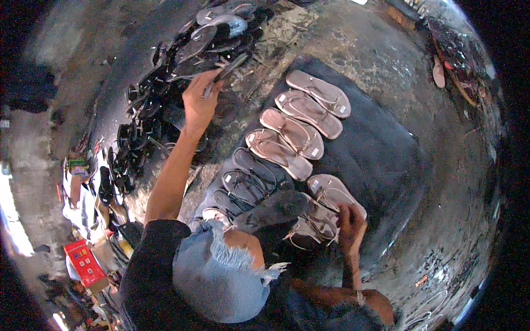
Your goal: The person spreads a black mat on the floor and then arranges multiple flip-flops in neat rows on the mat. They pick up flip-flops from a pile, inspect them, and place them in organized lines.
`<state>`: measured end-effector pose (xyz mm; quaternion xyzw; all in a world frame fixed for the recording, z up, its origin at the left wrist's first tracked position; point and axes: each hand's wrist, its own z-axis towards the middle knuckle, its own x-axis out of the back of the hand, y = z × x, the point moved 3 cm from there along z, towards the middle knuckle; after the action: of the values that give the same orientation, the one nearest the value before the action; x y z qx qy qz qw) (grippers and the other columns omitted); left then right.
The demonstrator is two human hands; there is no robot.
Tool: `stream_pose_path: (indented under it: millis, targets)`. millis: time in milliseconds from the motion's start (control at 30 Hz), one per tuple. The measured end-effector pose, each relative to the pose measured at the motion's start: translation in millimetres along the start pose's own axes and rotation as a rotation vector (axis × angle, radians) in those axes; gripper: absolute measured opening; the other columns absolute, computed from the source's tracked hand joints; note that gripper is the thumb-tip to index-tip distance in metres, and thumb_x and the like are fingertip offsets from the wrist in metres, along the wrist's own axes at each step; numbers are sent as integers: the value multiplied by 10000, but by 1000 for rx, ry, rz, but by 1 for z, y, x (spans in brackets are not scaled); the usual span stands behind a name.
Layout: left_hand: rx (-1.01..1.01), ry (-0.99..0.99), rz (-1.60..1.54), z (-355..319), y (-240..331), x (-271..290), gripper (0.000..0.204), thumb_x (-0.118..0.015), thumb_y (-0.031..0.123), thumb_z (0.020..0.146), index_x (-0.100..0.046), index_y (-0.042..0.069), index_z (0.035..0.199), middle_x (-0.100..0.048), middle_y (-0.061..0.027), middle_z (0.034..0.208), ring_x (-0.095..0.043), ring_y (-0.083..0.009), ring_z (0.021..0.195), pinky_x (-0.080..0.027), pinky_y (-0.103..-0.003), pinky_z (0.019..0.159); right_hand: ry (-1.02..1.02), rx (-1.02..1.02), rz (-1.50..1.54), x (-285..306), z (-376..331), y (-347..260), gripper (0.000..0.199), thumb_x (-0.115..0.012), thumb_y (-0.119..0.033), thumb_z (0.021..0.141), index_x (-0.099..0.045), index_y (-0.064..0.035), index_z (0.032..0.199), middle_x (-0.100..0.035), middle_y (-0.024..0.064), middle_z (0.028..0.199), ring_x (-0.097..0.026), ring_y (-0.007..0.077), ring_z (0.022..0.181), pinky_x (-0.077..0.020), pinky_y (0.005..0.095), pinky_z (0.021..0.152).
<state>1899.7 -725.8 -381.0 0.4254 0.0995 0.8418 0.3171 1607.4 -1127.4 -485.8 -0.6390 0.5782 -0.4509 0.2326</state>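
My left hand [200, 105], stretched out to the far left, is closed on a thin flat sandal [234, 65] seen nearly edge-on. Beside it lies a heap of black sandals [190, 47]. Lower right, my right hand [351, 227] has its fingers curled over the end of a beige thong sandal [330, 189]; the fingertips are partly hidden. Just left of that hand is another strappy sandal [316, 225]. Several pinkish-beige sandals [311, 113] lie in a slanting row on a dark mat [381, 149], with black strappy sandals [243, 185] nearer to me.
A red box [85, 263] stands among clutter on the left. My denim-covered knee [221, 276] rises close behind the row. A lone sandal sole [439, 73] lies on the stained floor [364, 41] at the far right, near a pile of odds and ends.
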Motion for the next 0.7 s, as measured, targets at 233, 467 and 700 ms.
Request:
stream_pose_path:
  millis: [233, 467, 700]
  targets:
    - [-346, -148, -28, -21, 105, 8, 403, -817, 41, 771, -766, 124, 1162, -722, -87, 1155, -683, -299, 1037, -556, -412, 890, 147, 395, 33, 33, 36, -48, 277, -711, -89, 969, -675, 2, 1228, -724, 78, 1120, -660, 150, 1026, -529, 299, 903]
    - [335, -717, -138, -93, 103, 47, 343, -709, 221, 843, -758, 89, 1156, -710, -178, 924, -692, -355, 821, -558, -451, 757, 201, 235, -11, 77, 21, 33, 311, -700, -109, 993, -666, -4, 1283, -707, 97, 1224, -659, 194, 1112, -504, 338, 1008]
    - [974, -695, 24, -339, -77, 244, 285, -770, 240, 863, -781, 52, 1077, -742, -168, 887, -713, -191, 885, -572, -383, 780, 208, 127, -20, 70, 14, 103, 345, -706, -115, 995, -645, 0, 1316, -680, 122, 1266, -661, 223, 1109, -515, 340, 991]
